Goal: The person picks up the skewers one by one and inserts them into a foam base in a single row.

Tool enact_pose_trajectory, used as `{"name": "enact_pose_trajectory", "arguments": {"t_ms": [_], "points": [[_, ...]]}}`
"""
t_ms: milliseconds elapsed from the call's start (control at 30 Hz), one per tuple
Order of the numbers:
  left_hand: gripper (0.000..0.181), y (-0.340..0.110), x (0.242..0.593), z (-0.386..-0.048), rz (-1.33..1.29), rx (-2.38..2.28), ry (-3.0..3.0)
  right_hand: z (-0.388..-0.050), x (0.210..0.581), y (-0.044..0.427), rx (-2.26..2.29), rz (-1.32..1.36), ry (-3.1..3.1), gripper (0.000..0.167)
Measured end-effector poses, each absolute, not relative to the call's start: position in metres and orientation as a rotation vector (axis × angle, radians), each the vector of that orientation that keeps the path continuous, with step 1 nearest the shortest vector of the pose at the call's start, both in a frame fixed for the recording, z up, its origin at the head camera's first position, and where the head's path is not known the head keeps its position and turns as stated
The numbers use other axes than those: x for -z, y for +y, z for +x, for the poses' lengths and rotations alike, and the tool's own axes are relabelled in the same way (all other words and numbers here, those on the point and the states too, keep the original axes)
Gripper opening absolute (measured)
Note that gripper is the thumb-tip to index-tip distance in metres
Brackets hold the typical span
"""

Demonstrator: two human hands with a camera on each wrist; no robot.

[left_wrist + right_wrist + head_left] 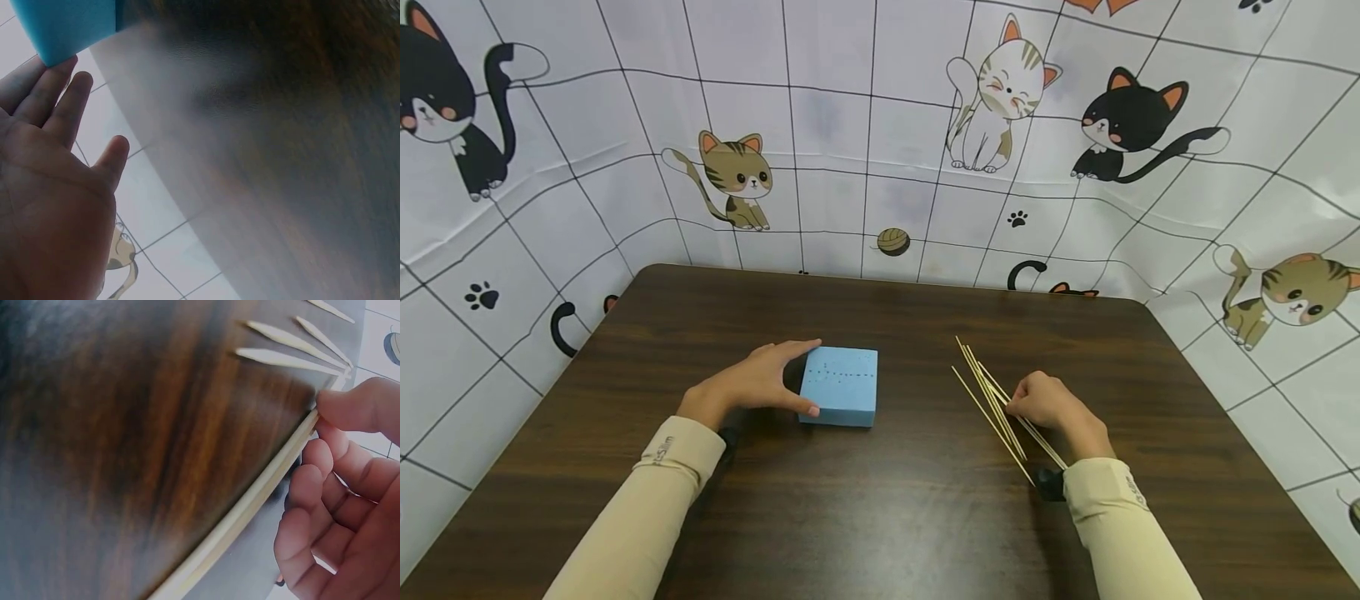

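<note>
A light blue block (838, 386), likely foam, lies on the table with rows of small dark holes in its top. My left hand (756, 381) holds it from the left, thumb at the near face and fingers at the far corner. In the left wrist view the block (69, 28) is partly cut off above the fingertips. To the right lie several thin wooden skewers (992, 404), loosely bunched. My right hand (1051, 406) pinches skewers between thumb and forefinger. Seen from the right wrist, two skewers (240, 509) run side by side from the pinch.
The dark brown wooden table (880, 500) extends around both hands. Behind and beside it hangs a white sheet (827, 125) with grid lines and cartoon cats. In the right wrist view, pointed skewer ends (284, 340) fan out beyond the thumb.
</note>
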State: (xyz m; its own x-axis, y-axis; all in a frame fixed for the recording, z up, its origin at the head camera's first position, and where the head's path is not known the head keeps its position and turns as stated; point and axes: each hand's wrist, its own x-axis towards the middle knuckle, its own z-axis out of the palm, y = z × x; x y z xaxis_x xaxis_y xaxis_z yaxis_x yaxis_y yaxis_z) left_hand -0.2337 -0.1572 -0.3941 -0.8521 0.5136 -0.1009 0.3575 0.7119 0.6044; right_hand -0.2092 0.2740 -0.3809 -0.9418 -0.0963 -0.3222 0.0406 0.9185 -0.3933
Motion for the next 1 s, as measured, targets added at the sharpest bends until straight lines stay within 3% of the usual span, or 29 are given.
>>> {"name": "enact_pose_trajectory", "arguments": {"t_ms": [467,767,1000], "points": [[0.108,-0.159,0.395,-0.233,0.694,-0.857,2.655,-0.210,0.385,0.270,0.586,-0.028,2.736,0.026],[0.107,-0.158,0.395,-0.232,0.684,-0.845,2.644,-0.207,0.381,0.271,0.534,-0.110,2.777,0.019],[0.108,-0.158,0.393,-0.233,0.701,-0.863,2.631,-0.205,0.358,0.271,0.522,-0.238,2.881,0.013]]}}
